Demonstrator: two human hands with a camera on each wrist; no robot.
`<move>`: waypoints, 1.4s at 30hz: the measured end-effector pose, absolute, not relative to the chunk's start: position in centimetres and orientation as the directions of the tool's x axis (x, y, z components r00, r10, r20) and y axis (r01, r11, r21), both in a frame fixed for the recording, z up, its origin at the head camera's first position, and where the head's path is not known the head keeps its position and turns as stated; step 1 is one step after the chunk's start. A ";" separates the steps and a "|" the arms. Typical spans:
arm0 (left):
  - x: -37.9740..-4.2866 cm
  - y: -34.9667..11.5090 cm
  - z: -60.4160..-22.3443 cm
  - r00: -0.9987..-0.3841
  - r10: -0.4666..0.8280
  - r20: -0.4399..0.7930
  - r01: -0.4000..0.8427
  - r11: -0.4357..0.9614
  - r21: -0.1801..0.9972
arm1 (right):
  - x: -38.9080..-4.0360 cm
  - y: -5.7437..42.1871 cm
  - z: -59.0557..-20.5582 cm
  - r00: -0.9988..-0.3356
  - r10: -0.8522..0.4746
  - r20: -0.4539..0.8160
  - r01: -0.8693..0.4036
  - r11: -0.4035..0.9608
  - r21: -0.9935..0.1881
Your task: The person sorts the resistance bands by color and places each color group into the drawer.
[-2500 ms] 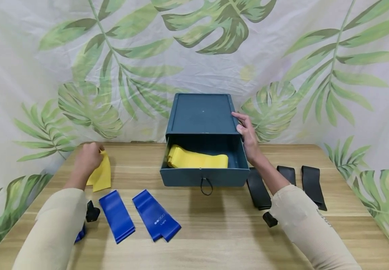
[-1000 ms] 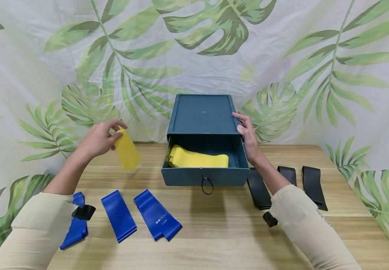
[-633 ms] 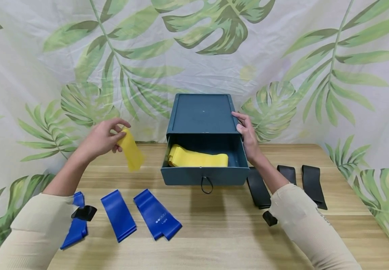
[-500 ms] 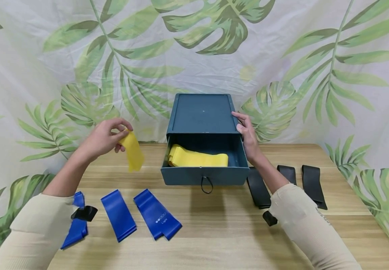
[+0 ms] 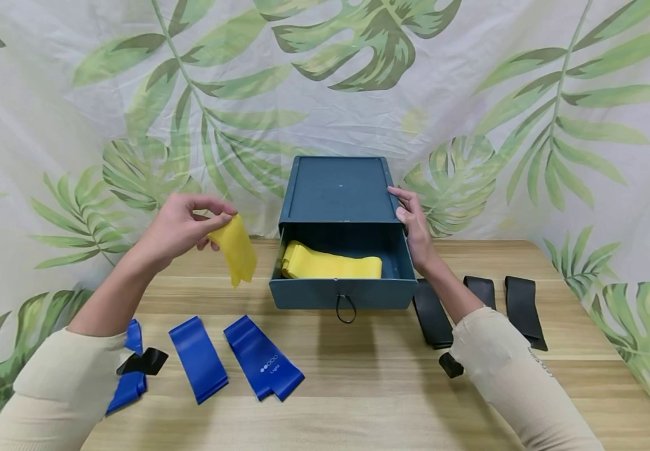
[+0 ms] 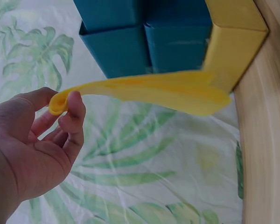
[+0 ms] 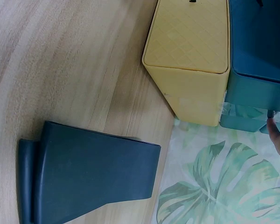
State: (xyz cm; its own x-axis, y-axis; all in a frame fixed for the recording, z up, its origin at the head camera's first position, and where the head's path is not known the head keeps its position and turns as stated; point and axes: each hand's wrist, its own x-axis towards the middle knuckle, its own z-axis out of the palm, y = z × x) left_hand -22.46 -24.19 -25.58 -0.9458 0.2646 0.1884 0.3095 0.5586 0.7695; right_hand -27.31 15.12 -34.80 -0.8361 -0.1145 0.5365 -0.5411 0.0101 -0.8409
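My left hand (image 5: pixel 184 228) pinches a folded yellow resistance band (image 5: pixel 237 250) by its top end. The band hangs above the table, left of the blue drawer box (image 5: pixel 339 191); in the left wrist view the thumb and fingertips close on the folded end of the band (image 6: pixel 149 93). The box's drawer (image 5: pixel 302 295) is pulled out and holds another yellow resistance band (image 5: pixel 333 264) lying flat. My right hand (image 5: pixel 417 232) rests against the box's right side, fingers mostly extended; only its fingertips enter the right wrist view.
Blue resistance bands (image 5: pixel 198 360) lie at the table's front left, one partly behind the left sleeve (image 5: pixel 60 388). Black resistance bands (image 5: pixel 522 310) lie at right. A yellow drawer unit (image 7: pixel 191 93) stands beneath the blue one. A leaf-print cloth (image 5: pixel 235 56) hangs behind the table.
My left hand has lifted the yellow resistance band off the table's far left and carried it right, towards the drawer. The right hand stays on the box.
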 end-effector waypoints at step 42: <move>-17.5 -16.5 -19.9 -0.749 0.250 0.614 0.541 -0.306 0.784 | -27.2 15.1 -34.8 -0.844 -0.121 0.523 -0.528 0.011 -0.849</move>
State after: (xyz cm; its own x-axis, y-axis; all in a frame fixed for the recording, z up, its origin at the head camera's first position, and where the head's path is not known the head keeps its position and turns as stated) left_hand -17.54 -16.51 -19.93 -0.7489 0.2496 0.6139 0.5405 -0.3058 0.7838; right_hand -27.24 15.10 -34.84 -0.8435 -0.1212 0.5232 -0.5282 0.0105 -0.8491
